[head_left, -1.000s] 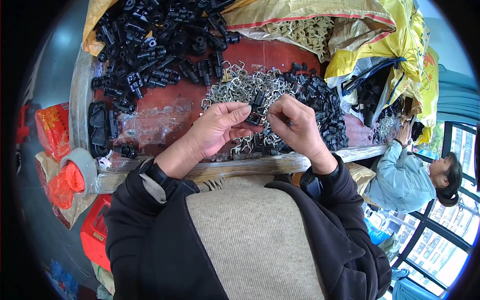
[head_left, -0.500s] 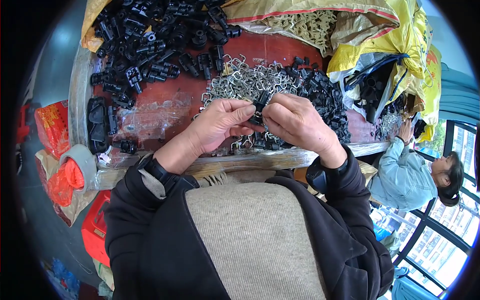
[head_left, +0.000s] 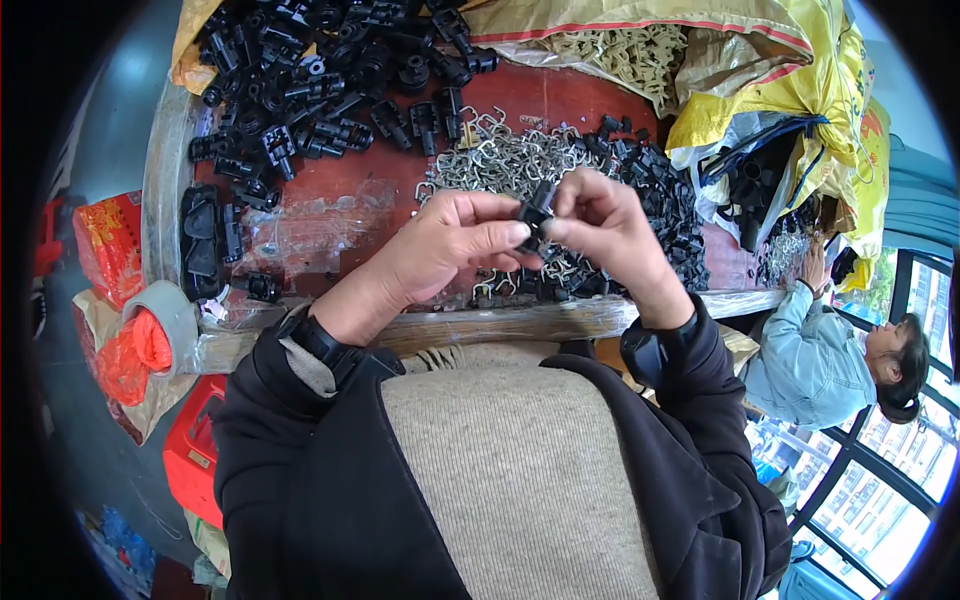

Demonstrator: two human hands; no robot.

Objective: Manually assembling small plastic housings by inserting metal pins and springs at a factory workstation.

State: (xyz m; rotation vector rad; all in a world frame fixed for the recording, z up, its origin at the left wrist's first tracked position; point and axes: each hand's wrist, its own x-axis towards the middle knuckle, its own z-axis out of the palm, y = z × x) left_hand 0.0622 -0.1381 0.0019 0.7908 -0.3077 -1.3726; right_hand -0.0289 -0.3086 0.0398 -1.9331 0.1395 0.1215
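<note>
Over the near edge of the table, my left hand (head_left: 445,243) grips a small black plastic fitting (head_left: 538,208) between thumb and fingers, its narrow end pointing up. My right hand (head_left: 622,232) is closed at the fitting's right side, thumb tip against it and fingers curled; what it pinches there is too small to make out. Just beyond both hands lies a heap of bent silvery metal clips (head_left: 520,155). To its right spreads a pile of small black plastic pieces (head_left: 660,200), partly behind my right hand.
A large heap of black plastic fittings (head_left: 330,80) fills the table's far left. At the back, a woven sack (head_left: 625,55) holds pale clips; a yellow sack (head_left: 770,115) stands right. A co-worker (head_left: 825,345) sits farther right. Tape roll (head_left: 178,325) and red stool (head_left: 190,465) are at left.
My right hand has turned, its fingers lifting and loosening around the fitting, so more of the fitting shows. My left hand keeps its hold, almost in place. The whole view has shifted slightly.
</note>
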